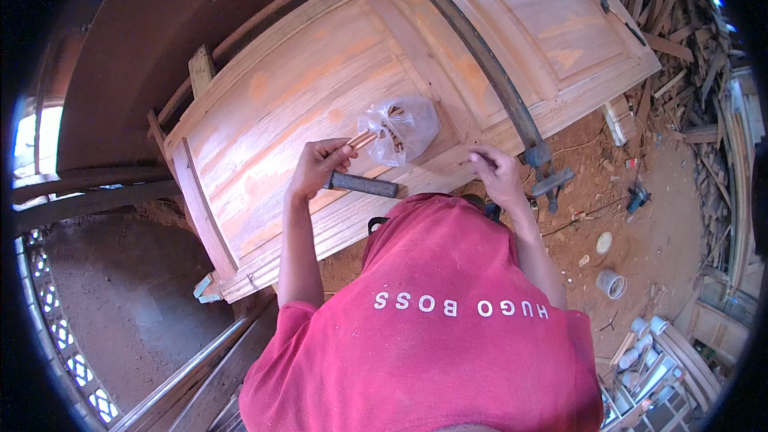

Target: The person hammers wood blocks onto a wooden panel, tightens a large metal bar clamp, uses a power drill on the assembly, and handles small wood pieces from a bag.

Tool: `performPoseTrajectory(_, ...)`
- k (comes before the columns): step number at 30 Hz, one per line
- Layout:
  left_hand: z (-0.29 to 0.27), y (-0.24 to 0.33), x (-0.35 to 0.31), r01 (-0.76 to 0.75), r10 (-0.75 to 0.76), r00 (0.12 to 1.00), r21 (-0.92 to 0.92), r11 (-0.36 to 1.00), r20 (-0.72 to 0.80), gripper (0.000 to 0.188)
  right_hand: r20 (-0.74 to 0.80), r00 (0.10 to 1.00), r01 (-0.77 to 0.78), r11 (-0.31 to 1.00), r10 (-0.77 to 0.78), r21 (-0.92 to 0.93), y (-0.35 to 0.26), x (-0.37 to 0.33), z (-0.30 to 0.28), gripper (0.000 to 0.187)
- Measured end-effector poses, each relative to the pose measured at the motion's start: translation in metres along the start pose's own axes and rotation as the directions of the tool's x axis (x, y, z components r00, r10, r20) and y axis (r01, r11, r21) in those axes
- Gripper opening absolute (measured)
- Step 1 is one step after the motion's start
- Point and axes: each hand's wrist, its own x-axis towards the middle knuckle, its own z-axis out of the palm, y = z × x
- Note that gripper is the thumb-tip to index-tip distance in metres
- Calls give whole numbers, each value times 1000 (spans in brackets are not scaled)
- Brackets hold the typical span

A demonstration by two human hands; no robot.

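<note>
Several thin wooden sticks [364, 140], which look like dowels, are pinched in the fingers of my left hand [322, 165]. Their far ends meet a clear plastic bag [416, 130] with more brown pieces inside. The bag lies on a pale panelled wooden door [320, 104], marked with orange patches. Beside my left hand, a dark bar-shaped tool [364, 185] rests along the door's near part; one end is behind the hand. My right hand [500, 178] is over the door's near edge, fingers loosely bent and apart, with nothing visible in them. It is close to the clamp's screw end.
A long dark metal bar clamp [480, 56] crosses the door, its handle [552, 182] jutting past the near edge. Wooden supports hold the door above a dirt floor. A green power tool [638, 198] and a bucket [611, 283] stand at right. Scrap wood [712, 64] is piled beyond.
</note>
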Motion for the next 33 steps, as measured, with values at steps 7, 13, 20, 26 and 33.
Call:
performPoseTrajectory(7, 74, -1, -10, -84, 97, 995, -328, 941, 23, 29, 210, 956, 141, 948, -205, 284, -66, 35, 61, 33)
performPoseTrajectory(13, 109, -2, -7, -48, 104, 987, -387, 921, 126, 28, 212, 977, -67, 908, -25, 413, -63, 31, 57, 28)
performPoseTrajectory(20, 142, 7, 0, -110, 190, 957, -333, 937, 219, 36, 274, 961, 0, 988, -44, 157, -46, 23, 31, 18)
performPoseTrajectory(26, 169, -3, 15, 211, -21, 934, -503, 838, 357, 42, 162, 986, 29, 999, -34, 33, -37, 16, 20, 18)
performPoseTrajectory(33, 206, 5, 21, 316, -92, 911, -535, 784, 403, 44, -25, 994, 108, 975, -105, 196, -12, -7, -13, 21)
